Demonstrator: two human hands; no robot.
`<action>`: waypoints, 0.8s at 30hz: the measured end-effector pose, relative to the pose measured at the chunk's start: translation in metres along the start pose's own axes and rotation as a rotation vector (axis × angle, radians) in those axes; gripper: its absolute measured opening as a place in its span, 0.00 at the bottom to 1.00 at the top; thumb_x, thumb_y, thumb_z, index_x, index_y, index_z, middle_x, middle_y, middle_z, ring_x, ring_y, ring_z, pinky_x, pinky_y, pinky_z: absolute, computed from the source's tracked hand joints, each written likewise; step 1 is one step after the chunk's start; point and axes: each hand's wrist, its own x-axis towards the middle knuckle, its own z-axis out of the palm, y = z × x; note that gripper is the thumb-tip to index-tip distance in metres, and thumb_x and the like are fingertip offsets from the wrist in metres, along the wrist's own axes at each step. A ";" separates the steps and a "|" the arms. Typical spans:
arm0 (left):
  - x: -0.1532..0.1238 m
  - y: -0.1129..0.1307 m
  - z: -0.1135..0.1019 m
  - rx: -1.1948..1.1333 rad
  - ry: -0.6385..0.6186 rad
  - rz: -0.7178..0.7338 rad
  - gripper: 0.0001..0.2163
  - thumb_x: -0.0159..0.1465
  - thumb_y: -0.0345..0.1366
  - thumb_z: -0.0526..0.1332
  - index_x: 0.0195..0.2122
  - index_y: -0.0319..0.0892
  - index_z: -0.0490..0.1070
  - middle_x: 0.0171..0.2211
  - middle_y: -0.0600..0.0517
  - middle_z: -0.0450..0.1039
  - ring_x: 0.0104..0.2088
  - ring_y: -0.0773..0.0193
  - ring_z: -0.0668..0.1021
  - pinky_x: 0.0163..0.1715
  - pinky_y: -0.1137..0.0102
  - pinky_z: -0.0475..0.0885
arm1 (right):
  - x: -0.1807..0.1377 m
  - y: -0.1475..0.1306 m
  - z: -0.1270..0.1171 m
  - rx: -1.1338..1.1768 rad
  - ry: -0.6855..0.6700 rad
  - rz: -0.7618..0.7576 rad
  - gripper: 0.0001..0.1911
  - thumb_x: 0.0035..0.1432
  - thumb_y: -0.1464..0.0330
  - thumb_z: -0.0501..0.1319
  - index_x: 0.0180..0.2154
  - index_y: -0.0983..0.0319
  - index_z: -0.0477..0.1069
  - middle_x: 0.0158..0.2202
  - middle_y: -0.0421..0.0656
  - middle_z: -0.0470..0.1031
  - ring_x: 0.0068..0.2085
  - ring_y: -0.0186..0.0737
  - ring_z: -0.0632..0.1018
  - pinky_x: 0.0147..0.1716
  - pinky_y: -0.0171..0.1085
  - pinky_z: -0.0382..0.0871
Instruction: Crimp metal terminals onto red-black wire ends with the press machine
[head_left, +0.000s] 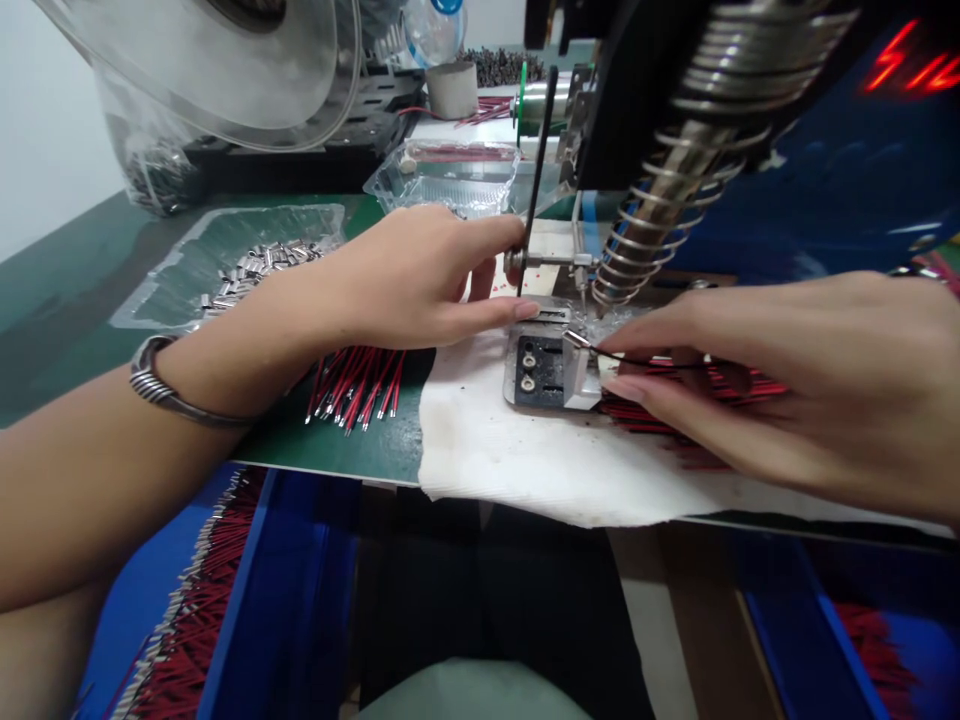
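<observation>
My right hand (pixel 787 390) pinches a thin dark wire (pixel 616 357) between thumb and fingers. The wire leads to a small silver metal part (pixel 576 339) at the top of a light metal holder (pixel 581 378) on a black fixture plate (pixel 536 370). My left hand (pixel 427 270) reaches in from the other side, thumb and forefinger apart. Its forefinger is by a small metal knob (pixel 514 262) on a rod, and its thumb tip lies just above the plate. Whether the forefinger touches the knob I cannot tell. Above the fixture hangs a spring-wrapped machine shaft (pixel 652 200).
A clear tray (pixel 165 270) holds many small silver cylinders, with red wires (pixel 360 385) bundled beside it. More wires (pixel 690 425) lie under my right hand on white cloth (pixel 510 450). Blue bins (pixel 247 590) stand below the table edge. A large reel (pixel 225 70) stands behind.
</observation>
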 end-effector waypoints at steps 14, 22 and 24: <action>-0.003 0.008 -0.007 0.012 -0.057 0.003 0.20 0.71 0.54 0.54 0.45 0.41 0.70 0.34 0.51 0.78 0.28 0.63 0.74 0.30 0.68 0.61 | -0.009 0.008 -0.002 0.005 -0.065 -0.022 0.13 0.67 0.60 0.61 0.51 0.56 0.72 0.35 0.37 0.79 0.29 0.36 0.78 0.26 0.40 0.66; -0.002 0.005 -0.006 -0.004 -0.042 0.034 0.22 0.70 0.57 0.54 0.45 0.41 0.70 0.32 0.51 0.77 0.27 0.63 0.73 0.29 0.67 0.61 | -0.009 0.008 -0.004 -0.001 -0.065 -0.024 0.13 0.67 0.60 0.60 0.51 0.56 0.72 0.35 0.37 0.80 0.29 0.37 0.79 0.25 0.42 0.68; -0.002 0.005 -0.006 -0.004 -0.044 0.032 0.21 0.70 0.56 0.54 0.45 0.42 0.70 0.32 0.51 0.77 0.26 0.63 0.73 0.29 0.67 0.61 | -0.008 0.008 -0.004 -0.006 -0.070 -0.033 0.13 0.67 0.60 0.61 0.50 0.56 0.72 0.34 0.37 0.80 0.29 0.36 0.79 0.24 0.41 0.67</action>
